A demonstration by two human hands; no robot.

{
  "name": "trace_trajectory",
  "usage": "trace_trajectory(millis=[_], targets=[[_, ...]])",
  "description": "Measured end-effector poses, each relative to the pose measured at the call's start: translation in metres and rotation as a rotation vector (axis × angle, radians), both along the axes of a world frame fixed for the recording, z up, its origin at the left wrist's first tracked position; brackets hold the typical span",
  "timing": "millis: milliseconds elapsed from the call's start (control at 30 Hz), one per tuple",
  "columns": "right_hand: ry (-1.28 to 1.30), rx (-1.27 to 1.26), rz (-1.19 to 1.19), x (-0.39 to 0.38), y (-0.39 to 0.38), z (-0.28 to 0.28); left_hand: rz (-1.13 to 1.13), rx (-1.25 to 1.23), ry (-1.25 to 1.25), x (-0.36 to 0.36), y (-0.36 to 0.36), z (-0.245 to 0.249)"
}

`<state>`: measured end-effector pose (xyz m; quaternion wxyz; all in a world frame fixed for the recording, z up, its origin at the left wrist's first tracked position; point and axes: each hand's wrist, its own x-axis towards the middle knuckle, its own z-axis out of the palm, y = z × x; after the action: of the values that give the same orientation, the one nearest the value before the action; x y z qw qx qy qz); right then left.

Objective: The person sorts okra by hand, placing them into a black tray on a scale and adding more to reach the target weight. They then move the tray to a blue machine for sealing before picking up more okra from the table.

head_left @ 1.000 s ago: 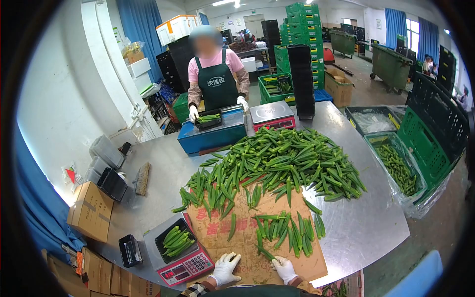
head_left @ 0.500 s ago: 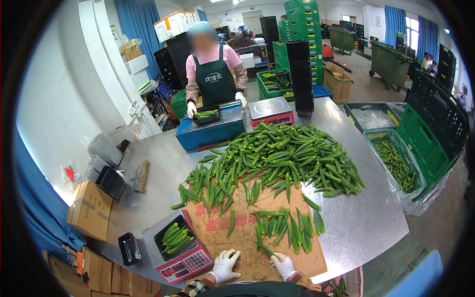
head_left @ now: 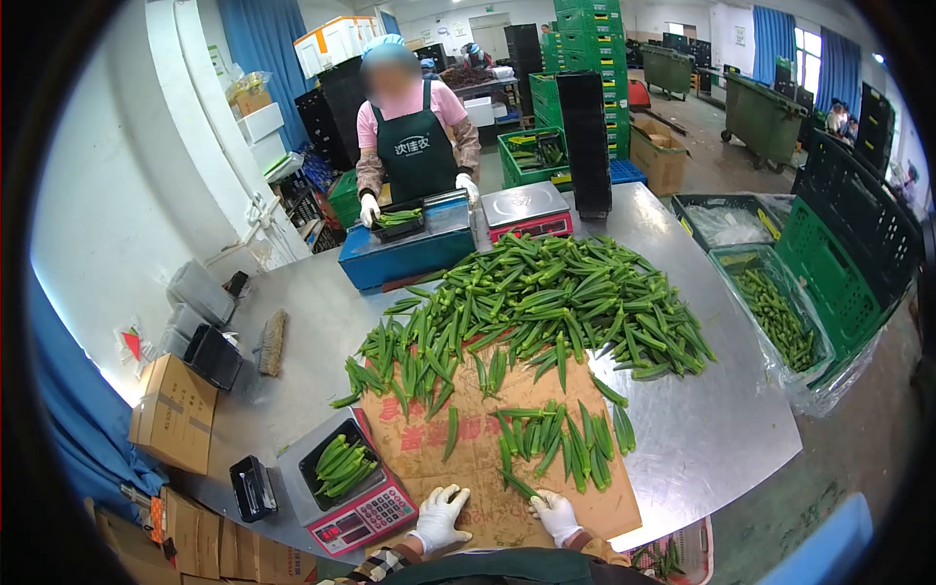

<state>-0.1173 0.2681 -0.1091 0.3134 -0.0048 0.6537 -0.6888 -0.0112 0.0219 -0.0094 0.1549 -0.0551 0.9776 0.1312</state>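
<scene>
We see bright light from a far window (head_left: 808, 60), white glare on the desk (head_left: 721, 429), strong fisheye bending and black corners.

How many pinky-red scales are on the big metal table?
2. The near scale is by the left hand, under a black tray of okra. The far scale is across the table, beside the blue machine. None looks hidden.
</scene>
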Motion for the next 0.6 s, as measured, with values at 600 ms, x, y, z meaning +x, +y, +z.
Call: trace_trajectory(millis=[600], targets=[[-0.011,0.024,0.005,-0.0008,-0.0014,0.0030,-0.002,-0.005,-0.043,-0.0014,-0.0006,-0.0009]])
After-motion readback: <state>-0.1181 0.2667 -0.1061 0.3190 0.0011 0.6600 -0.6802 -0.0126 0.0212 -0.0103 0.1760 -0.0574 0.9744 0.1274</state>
